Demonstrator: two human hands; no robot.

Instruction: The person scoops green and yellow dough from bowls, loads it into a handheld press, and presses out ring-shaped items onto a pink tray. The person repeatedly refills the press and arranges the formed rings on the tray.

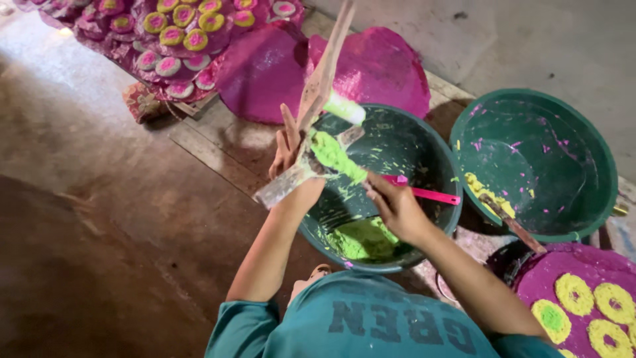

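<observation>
Bare concrete floor (99, 199), dim light

lime-green paste (361, 240) in dark green basin (424, 142), pink-handled tool (424, 193)
</observation>
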